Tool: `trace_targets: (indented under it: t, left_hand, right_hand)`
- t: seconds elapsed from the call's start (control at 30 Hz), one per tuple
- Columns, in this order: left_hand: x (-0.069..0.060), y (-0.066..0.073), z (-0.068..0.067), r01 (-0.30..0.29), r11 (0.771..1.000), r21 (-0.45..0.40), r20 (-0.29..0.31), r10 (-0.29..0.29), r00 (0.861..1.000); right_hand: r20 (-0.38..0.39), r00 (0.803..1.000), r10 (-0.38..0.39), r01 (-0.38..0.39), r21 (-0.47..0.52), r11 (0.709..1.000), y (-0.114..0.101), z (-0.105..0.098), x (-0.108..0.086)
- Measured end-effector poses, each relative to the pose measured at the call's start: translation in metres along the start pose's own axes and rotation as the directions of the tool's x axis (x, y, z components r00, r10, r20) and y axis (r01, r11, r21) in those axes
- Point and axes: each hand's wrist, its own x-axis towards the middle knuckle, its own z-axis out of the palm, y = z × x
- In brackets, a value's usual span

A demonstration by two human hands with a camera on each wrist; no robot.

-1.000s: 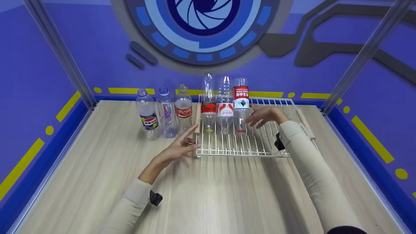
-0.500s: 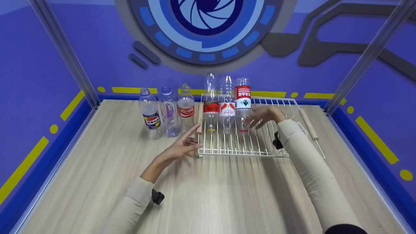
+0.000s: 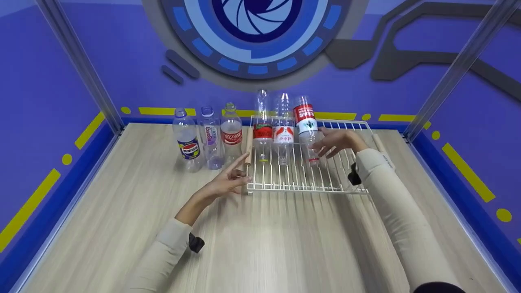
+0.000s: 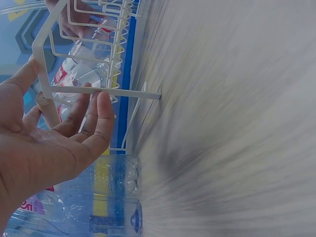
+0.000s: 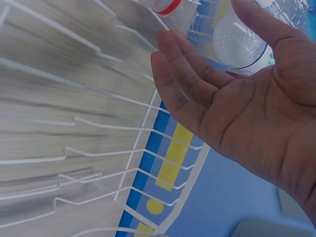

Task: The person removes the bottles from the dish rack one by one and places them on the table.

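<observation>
My right hand (image 3: 337, 142) holds a clear plastic bottle (image 3: 306, 122) with a red-and-white label, near its neck; in the right wrist view the thumb lies across the bottle (image 5: 217, 29), and part of the grip is hidden. This bottle is neck-down and tilted at the white wire rack (image 3: 293, 188). Two more clear bottles, one with a red label (image 3: 263, 131) and one with a white-and-red label (image 3: 283, 134), sit neck-down beside it. At the rack's left front corner, my left hand (image 3: 223, 183) touches the frame with thumb and loosely bent fingers (image 4: 102, 113).
Left of the rack stand three upright capless bottles: a Pepsi bottle (image 3: 188, 148), a purple-tinted bottle (image 3: 211, 140) and a red-label bottle (image 3: 232, 136). Wooden handles (image 3: 248, 146) line the rack's sides. A blue-purple wall (image 3: 134, 73) rises behind the wooden table (image 3: 134, 195).
The right hand has shifted slightly right, and the neck of its bottle has swung right with it, so the bottle now tilts. The left hand stays at the rack corner.
</observation>
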Motion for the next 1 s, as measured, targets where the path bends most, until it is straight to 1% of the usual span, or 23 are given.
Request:
trace_targets:
  t: [0.23, 0.33, 0.43, 0.6, 0.77, 1.0]
  left_hand:
    - [0.000, 0.001, -0.002, -0.001, 1.000, -0.010, 0.015, 0.001, 1.000]
    - [-0.001, 0.001, -0.002, -0.004, 1.000, -0.010, 0.018, 0.004, 1.000]
    - [-0.001, 0.001, -0.002, -0.004, 1.000, -0.008, 0.018, 0.005, 1.000]
    - [0.001, 0.001, -0.001, -0.005, 1.000, -0.010, 0.016, 0.005, 1.000]
    - [0.003, 0.000, -0.002, -0.012, 1.000, -0.013, 0.019, 0.012, 1.000]
    - [0.000, -0.001, 0.000, -0.012, 1.000, -0.011, 0.019, 0.012, 1.000]
  right_hand:
    - [-0.014, 0.999, -0.049, 0.048, -0.040, 0.998, 0.012, -0.006, -0.010]
    - [-0.033, 0.997, -0.065, 0.064, -0.030, 0.998, 0.019, -0.009, -0.013]
    - [-0.068, 0.994, -0.090, 0.090, -0.005, 0.996, 0.025, -0.010, -0.016]
    - [-0.123, 0.982, -0.141, 0.146, 0.032, 0.989, 0.034, -0.011, -0.018]
    - [-0.163, 0.974, -0.158, 0.174, 0.089, 0.981, 0.040, -0.012, -0.020]
    - [-0.204, 0.960, -0.194, 0.234, 0.195, 0.952, 0.050, -0.009, -0.026]
